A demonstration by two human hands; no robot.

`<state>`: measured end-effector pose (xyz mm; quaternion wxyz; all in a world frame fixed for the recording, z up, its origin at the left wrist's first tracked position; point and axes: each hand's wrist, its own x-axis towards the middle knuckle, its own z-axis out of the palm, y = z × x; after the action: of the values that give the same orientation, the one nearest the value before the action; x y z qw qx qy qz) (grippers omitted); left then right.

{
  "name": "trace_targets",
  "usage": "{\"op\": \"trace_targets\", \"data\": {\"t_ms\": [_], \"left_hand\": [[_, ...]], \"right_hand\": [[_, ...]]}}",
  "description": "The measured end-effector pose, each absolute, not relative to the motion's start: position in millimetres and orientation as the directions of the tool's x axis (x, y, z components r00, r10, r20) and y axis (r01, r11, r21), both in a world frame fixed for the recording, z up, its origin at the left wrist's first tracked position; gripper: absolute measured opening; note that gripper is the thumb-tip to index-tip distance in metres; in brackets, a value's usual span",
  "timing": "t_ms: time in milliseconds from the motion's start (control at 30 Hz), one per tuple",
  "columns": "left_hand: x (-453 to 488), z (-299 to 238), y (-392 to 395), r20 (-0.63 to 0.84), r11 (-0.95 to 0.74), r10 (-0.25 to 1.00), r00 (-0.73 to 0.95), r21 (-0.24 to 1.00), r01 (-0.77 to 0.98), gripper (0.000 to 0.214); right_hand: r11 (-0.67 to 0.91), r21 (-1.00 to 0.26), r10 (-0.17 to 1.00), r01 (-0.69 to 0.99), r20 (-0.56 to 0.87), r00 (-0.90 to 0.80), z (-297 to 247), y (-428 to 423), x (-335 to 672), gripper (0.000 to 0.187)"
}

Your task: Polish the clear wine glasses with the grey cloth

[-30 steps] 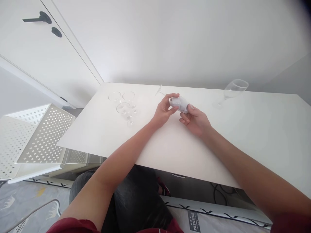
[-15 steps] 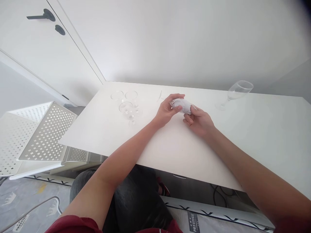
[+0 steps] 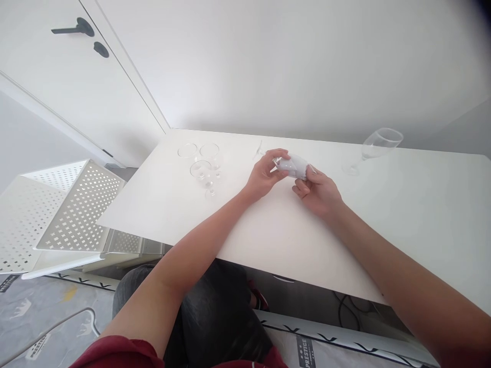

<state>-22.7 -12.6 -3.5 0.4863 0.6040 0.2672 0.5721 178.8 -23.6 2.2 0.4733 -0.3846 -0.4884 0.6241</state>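
My left hand (image 3: 264,174) is closed around a clear stemmed glass (image 3: 260,149) held on its side above the table, its foot pointing left. White cloth (image 3: 293,166) fills the bowl and shows through it. At the rim end, my right hand (image 3: 318,191) is closed with its thumb on the cloth and its other fingers curled below. The fingers partly hide the rim and the stem. To the left stand three more clear stemmed glasses (image 3: 200,169) in a close group. One larger stemmed glass (image 3: 379,143) stands alone on the right.
The white table (image 3: 253,230) ends at a wall behind it. White perforated metal panels (image 3: 74,214) sit left of the table. A door with a dark handle (image 3: 82,26) is at the upper left. Cables (image 3: 347,312) hang beneath the table.
The held glass has turned slightly and moved a little right, so its foot and more of the cloth-filled bowl show. Both hands keep their grip. The whole view has shifted slightly.
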Motion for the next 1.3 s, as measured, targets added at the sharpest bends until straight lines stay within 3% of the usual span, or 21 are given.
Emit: {"op": "trace_targets", "data": {"t_ms": [133, 200, 267, 367, 467, 633, 867, 933, 1000, 1100, 1200, 1300], "left_hand": [[-22.2, -6.7, -12.0, 0.26, -0.218, 0.953, 0.156, 0.946, -0.241, 0.057], [-23.6, -8.8, -11.0, 0.245, -0.209, 0.96, 0.137, 0.95, -0.234, 0.057], [-24.8, -9.2, -9.7, 0.328, -0.297, 0.934, 0.142, 0.933, -0.204, 0.056], [-24.4, -7.1, -8.4, 0.453, -0.423, 0.868, 0.203, 0.889, -0.176, 0.055], [-23.0, -6.5, -8.0, 0.497, -0.46, 0.835, 0.237, 0.866, -0.194, 0.048], [-27.1, -10.3, -8.0, 0.457, -0.433, 0.865, 0.208, 0.889, -0.152, 0.04], [-26.1, 1.3, -18.6, 0.417, -0.386, 0.71, 0.567, 0.904, -0.181, 0.027], [-24.5, 1.9, -19.9, 0.384, -0.319, 0.717, 0.581, 0.923, -0.216, 0.022], [-25.3, 0.0, -17.6, 0.295, -0.191, 0.821, 0.489, 0.949, -0.252, 0.016], [-32.0, -1.5, -11.2, 0.019, 0.104, 0.941, 0.339, 0.935, -0.34, 0.021], [-40.0, 4.1, -10.0, -0.185, 0.416, 0.781, 0.596, 0.867, -0.276, 0.052], [-44.1, 12.3, -16.0, -0.165, 0.444, 0.603, 0.78, 0.882, -0.157, 0.061]], "right_hand": [[0.157, -0.986, 0.96, -0.061, 0.167, -0.223, 2.7, -28.7, 176.6, 0.041], [0.242, -0.97, 0.949, 0.006, 0.235, -0.21, 3.9, -32.4, 174.4, 0.041], [0.178, -0.983, 0.959, -0.051, 0.185, -0.215, 4.5, -32.7, 174.3, 0.039], [-0.047, -0.972, 0.971, -0.23, 0.009, -0.24, 3.9, -27.1, 178.2, 0.035], [-0.153, -0.947, 0.96, -0.281, -0.075, -0.271, 3.8, -22.8, 181.2, 0.035], [-0.041, -0.978, 0.95, -0.204, 0.025, -0.311, 4.4, -28.4, 177.0, 0.041], [0.124, -0.953, 0.981, -0.277, 0.159, -0.109, -0.8, -24.6, 180.5, 0.033], [0.158, -0.936, 0.981, -0.315, 0.184, -0.054, -1.6, -21.2, 183.3, 0.032], [0.215, -0.919, 0.974, -0.33, 0.227, 0.003, -1.9, -18.4, 186.3, 0.029], [0.296, -0.887, 0.951, -0.354, 0.308, 0.025, -1.6, -16.8, 189.9, 0.026], [0.326, -0.888, 0.928, -0.325, 0.367, -0.07, 0.6, -19.4, 189.6, 0.032], [0.317, -0.902, 0.915, -0.292, 0.372, -0.157, 4.4, -23.9, 186.6, 0.036]]}}
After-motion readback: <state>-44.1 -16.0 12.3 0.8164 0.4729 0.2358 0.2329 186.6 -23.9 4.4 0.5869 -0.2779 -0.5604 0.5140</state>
